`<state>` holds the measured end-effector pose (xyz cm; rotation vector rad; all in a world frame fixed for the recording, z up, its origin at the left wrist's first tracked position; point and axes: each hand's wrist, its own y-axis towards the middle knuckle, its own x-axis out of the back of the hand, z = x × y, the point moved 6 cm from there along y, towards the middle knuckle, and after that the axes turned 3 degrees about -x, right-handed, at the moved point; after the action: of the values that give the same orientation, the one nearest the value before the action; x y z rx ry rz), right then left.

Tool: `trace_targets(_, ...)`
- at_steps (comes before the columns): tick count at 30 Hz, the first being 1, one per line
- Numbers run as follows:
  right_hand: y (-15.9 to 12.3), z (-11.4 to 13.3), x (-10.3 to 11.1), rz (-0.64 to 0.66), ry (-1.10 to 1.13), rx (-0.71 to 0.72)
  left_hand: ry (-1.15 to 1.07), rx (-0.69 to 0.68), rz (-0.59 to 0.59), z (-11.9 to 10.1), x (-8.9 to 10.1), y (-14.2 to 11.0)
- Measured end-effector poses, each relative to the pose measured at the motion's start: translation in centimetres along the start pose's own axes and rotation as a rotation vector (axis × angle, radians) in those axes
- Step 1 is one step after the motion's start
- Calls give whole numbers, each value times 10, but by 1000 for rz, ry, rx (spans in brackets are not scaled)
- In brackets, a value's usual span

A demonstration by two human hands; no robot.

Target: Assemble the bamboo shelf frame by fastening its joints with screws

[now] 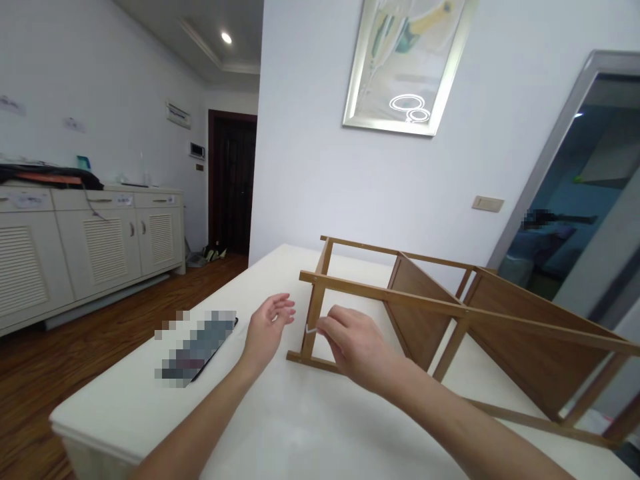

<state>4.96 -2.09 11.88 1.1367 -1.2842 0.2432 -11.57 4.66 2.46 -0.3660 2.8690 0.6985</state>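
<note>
A wooden shelf frame [430, 301] with brown panels lies on its side on the white table [290, 420]. My right hand [353, 343] is closed around a thin, bent metal hex key [311, 330]. The short end of this key points left, at the upright bar at the frame's left end; whether it sits in a screw is too small to tell. Just left of that bar my left hand [267, 327] hovers, fingers apart and slightly curled, with nothing in it.
Left of my left hand, a dark phone [210, 350], partly blurred, lies on the table. A white cabinet [107, 253] stands against the left wall. Behind the table is a wall with a framed picture [405, 60] and a switch plate [487, 204].
</note>
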Motion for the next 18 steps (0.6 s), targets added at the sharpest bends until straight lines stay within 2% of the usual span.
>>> trace_targets(2,-14,0,-24,32,44,-40,126,72,90,24,7,-8)
trace_targets(4,-24,-1,-48,69,90,-82,272,66,156,41,10,-15)
trace_targets(9,-43,0,-90,83,166,-158,615,-56,309,52,2,-28)
trace_targets(13,-54,3,-108,74,158,-163,773,-84,448,56,-3,-33)
trace_targets(18,-59,-1,-117,57,177,-171,783,-58,494,54,-3,-35)
